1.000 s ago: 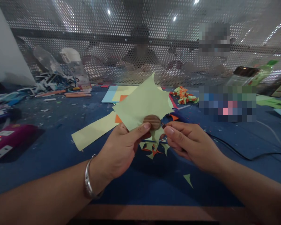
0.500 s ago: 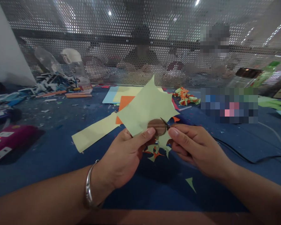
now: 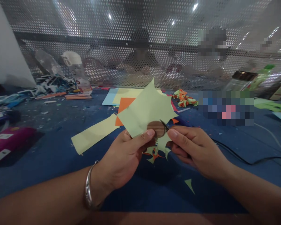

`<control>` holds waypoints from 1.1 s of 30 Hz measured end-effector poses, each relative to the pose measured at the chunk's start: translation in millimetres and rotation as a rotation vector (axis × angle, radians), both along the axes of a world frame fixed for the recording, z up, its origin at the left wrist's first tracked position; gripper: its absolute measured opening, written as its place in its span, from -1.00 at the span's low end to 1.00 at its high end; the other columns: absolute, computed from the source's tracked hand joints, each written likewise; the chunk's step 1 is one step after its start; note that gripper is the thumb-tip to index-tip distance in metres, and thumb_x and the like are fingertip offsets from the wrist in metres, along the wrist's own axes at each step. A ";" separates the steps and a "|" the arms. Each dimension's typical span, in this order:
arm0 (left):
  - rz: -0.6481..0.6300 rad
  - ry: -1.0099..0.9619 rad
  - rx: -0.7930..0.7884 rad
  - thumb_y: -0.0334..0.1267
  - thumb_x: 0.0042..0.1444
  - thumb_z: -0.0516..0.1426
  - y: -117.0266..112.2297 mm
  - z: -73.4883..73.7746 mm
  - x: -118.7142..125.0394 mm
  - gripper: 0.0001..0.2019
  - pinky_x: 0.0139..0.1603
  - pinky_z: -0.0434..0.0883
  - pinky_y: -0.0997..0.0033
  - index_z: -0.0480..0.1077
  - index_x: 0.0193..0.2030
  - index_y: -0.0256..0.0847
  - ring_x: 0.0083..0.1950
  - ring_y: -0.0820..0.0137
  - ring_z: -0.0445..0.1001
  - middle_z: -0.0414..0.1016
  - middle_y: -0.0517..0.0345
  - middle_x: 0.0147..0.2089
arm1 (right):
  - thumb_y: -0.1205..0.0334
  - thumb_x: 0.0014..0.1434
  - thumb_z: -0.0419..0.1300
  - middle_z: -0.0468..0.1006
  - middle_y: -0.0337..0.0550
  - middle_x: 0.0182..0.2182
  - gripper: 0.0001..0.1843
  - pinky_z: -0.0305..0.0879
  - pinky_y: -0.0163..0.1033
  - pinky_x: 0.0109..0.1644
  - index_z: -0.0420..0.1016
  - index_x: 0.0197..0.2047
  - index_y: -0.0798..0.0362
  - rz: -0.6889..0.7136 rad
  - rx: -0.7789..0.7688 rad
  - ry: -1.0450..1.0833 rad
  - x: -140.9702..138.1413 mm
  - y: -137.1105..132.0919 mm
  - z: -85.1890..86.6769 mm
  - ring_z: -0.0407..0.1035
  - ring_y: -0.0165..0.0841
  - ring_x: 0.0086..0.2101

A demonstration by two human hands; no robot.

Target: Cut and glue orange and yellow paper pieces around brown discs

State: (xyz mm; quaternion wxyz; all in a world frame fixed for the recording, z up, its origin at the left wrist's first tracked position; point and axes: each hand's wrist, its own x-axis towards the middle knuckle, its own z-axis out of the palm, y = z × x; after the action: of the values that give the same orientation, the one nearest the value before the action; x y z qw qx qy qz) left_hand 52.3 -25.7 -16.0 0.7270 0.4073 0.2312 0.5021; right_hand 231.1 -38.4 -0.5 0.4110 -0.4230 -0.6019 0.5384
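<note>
Pinched in my left hand (image 3: 124, 156) is a sheet of pale green paper (image 3: 152, 103), its right edge cut into curved notches with sharp points. Against the front of the sheet my left thumb presses a round brown disc (image 3: 158, 129) with wood-like stripes. My right hand (image 3: 192, 143) is closed around small dark scissors (image 3: 164, 125); their handles are hidden by the fingers. The thin pointed blades lie at the disc's right edge, in front of the paper. Beneath the hands are green and orange paper scraps (image 3: 154, 155), partly covered. A green sliver (image 3: 189, 186) lies nearer me.
A pale yellow paper strip (image 3: 93, 134) lies left of the hands, with an orange sheet (image 3: 125, 106) behind. Folded orange-green pieces (image 3: 184, 98) sit at the back. A purple power strip (image 3: 11, 143), a white-lidded bottle (image 3: 76, 72) and a black cable (image 3: 239, 157) are around.
Both hands keep nearly the same hold on the paper, disc and scissors. The view has shifted slightly; no cut or release is visible.
</note>
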 end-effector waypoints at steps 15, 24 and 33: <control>-0.013 -0.035 -0.048 -0.41 0.25 0.21 -1.6 -0.7 -0.2 -0.78 -0.05 0.40 0.50 0.60 -0.01 -0.15 -0.09 0.48 0.50 0.63 0.12 -0.05 | -0.19 0.23 0.24 -0.02 -0.49 -0.69 -0.43 -0.23 -0.51 -0.72 0.12 -0.53 0.03 0.012 -0.052 0.013 0.5 -0.1 0.7 -0.19 -0.64 -0.69; 0.066 0.088 0.127 -0.35 0.25 0.23 3.4 0.6 -2.5 -0.76 0.09 0.44 0.36 0.59 0.03 -0.19 0.04 0.31 0.56 0.65 0.05 -0.01 | -0.11 0.30 0.19 -0.02 -0.48 -0.67 -0.47 -0.16 -0.51 -0.69 0.14 -0.52 0.04 0.007 -0.018 -0.050 5.0 3.2 -1.5 -0.17 -0.62 -0.67; 0.156 0.242 0.284 -0.26 0.23 0.25 8.4 -4.6 -8.1 -0.77 0.11 0.46 0.25 0.59 -0.01 -0.27 0.05 0.19 0.57 0.65 -0.03 -0.01 | -0.14 0.30 0.17 0.00 -0.49 -0.68 -0.53 -0.16 -0.48 -0.68 0.37 -0.42 0.09 0.019 -0.014 -0.135 8.0 4.0 0.3 -0.15 -0.61 -0.68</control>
State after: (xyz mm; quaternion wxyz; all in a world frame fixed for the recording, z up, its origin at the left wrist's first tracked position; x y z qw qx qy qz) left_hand 44.2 -17.3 -20.5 0.5880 0.5441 0.2746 0.5318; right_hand 239.1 -34.4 -0.2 0.3615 -0.4552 -0.6286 0.5167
